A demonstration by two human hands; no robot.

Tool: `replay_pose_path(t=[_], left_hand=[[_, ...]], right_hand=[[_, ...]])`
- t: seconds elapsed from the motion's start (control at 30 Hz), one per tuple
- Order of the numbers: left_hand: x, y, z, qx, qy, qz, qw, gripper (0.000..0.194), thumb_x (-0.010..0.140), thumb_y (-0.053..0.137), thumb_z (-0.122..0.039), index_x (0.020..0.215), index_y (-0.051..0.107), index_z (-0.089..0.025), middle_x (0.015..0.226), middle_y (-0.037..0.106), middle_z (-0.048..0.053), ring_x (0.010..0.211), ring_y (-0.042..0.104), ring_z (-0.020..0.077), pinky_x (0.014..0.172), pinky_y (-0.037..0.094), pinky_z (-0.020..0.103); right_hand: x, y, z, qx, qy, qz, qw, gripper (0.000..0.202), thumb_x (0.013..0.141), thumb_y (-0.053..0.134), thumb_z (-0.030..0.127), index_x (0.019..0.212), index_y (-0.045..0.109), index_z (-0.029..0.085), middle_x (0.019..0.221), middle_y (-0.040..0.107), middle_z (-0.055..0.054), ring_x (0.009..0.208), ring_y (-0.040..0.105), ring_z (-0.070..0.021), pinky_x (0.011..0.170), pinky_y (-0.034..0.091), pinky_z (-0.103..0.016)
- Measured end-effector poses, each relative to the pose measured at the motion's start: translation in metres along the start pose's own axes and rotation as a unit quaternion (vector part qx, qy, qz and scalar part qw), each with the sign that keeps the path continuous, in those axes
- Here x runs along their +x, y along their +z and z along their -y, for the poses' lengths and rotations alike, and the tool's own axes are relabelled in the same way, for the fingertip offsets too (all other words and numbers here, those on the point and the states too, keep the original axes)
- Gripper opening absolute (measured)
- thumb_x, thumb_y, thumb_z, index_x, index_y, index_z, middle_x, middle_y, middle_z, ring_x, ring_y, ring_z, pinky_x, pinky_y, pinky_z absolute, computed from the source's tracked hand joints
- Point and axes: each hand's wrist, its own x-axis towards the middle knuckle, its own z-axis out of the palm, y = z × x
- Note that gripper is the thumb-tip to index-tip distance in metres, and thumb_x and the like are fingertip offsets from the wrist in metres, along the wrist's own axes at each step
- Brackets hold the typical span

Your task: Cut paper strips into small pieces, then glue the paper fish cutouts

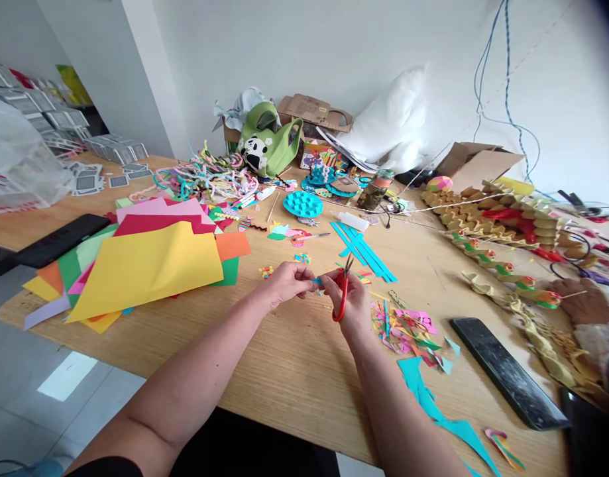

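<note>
My left hand [293, 279] pinches a small blue paper piece [317, 281] over the middle of the table. Touching the other end of that piece are the fingertips of my right hand [351, 298], which also holds red-handled scissors [342, 298] with the blades pointing up and away. Just beyond the hands lie tiny blue and yellow bits [302, 258] and orange bits [267, 271]. Several long blue strips [366, 252] cross one another behind the scissors. A heap of colourful scraps [408, 331] is to the right of my right hand.
Coloured sheets [150, 265] are stacked at the left beside a black phone [63, 240]. Another phone [507, 371] and blue offcuts [433, 404] lie at the right. Farther back are a blue disc [303, 205], a jar [376, 190] and a green bag [272, 149]. Another person's hand [580, 301] is at the right edge.
</note>
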Motion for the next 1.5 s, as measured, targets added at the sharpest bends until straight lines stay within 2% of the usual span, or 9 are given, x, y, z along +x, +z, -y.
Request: replay_pose_path(t=[0.2,0.3,0.47,0.63,0.77,1.1,1.33,1.5], left_hand=[[0.000,0.000,-0.002,-0.037,0.000,-0.010,0.999,0.035,0.054,0.082,-0.039,0.066,0.062,-0.013,0.062,0.060,-0.001,0.054,0.052,0.0082,0.056,0.043,0.024],[0.000,0.001,-0.002,-0.023,0.000,-0.009,1.000,0.031,0.055,0.082,-0.036,0.064,0.063,-0.014,0.059,0.059,-0.001,0.054,0.052,0.0086,0.055,0.043,0.024],[0.001,-0.001,-0.002,-0.034,0.011,-0.053,0.998,0.023,0.060,0.079,-0.031,0.067,0.067,-0.013,0.061,0.061,0.000,0.054,0.053,0.0085,0.057,0.043,0.024],[0.002,-0.003,-0.004,-0.164,0.000,-0.106,0.981,0.026,0.053,0.081,-0.027,0.069,0.066,-0.013,0.063,0.061,-0.002,0.054,0.053,0.0075,0.059,0.045,0.024],[0.001,-0.003,-0.007,-0.221,-0.005,-0.103,0.970,0.027,0.052,0.082,-0.025,0.067,0.064,-0.013,0.063,0.062,-0.001,0.053,0.053,0.0067,0.057,0.045,0.023],[-0.001,0.001,-0.009,-0.222,-0.016,-0.098,0.970,0.026,0.053,0.081,-0.023,0.070,0.065,-0.011,0.064,0.065,0.001,0.051,0.054,0.0068,0.054,0.043,0.021],[-0.001,0.002,-0.009,-0.205,-0.011,-0.100,0.974,0.025,0.053,0.079,-0.022,0.070,0.064,-0.012,0.062,0.060,-0.001,0.052,0.053,0.0068,0.054,0.045,0.021],[0.000,0.002,-0.007,-0.183,0.008,-0.110,0.977,0.022,0.056,0.077,-0.024,0.068,0.063,-0.012,0.062,0.059,-0.001,0.053,0.053,0.0076,0.054,0.046,0.022]], right_hand=[[0.002,-0.003,-0.003,-0.001,0.002,-0.002,1.000,0.027,0.071,0.070,0.040,0.078,0.058,0.017,0.068,0.061,-0.001,0.063,0.056,-0.0145,0.060,0.045,-0.027],[0.003,-0.003,-0.004,-0.001,0.010,0.004,1.000,0.030,0.068,0.073,0.042,0.077,0.057,0.017,0.065,0.060,0.000,0.061,0.056,-0.0146,0.058,0.045,-0.027],[0.002,0.000,-0.004,-0.004,0.032,0.000,0.999,0.039,0.069,0.073,0.053,0.075,0.058,0.017,0.065,0.064,-0.003,0.059,0.062,-0.0163,0.057,0.049,-0.027],[-0.004,0.004,-0.003,-0.011,0.097,0.081,0.992,0.049,0.071,0.067,0.064,0.069,0.057,0.016,0.064,0.066,-0.007,0.053,0.064,-0.0171,0.052,0.052,-0.027],[-0.008,0.008,-0.005,-0.033,0.105,0.111,0.988,0.054,0.070,0.065,0.068,0.066,0.058,0.015,0.060,0.066,-0.007,0.050,0.064,-0.0172,0.047,0.050,-0.026],[-0.007,0.010,-0.005,0.010,0.142,0.108,0.984,0.054,0.059,0.075,0.066,0.061,0.056,0.015,0.055,0.065,-0.005,0.042,0.060,-0.0148,0.039,0.047,-0.022],[-0.007,0.008,-0.005,0.013,0.157,0.120,0.980,0.054,0.059,0.075,0.066,0.058,0.054,0.016,0.052,0.064,-0.004,0.038,0.058,-0.0135,0.034,0.044,-0.020],[-0.008,0.008,-0.005,0.039,0.162,0.157,0.973,0.054,0.060,0.075,0.066,0.058,0.055,0.015,0.051,0.062,-0.003,0.037,0.057,-0.0127,0.035,0.044,-0.019]])
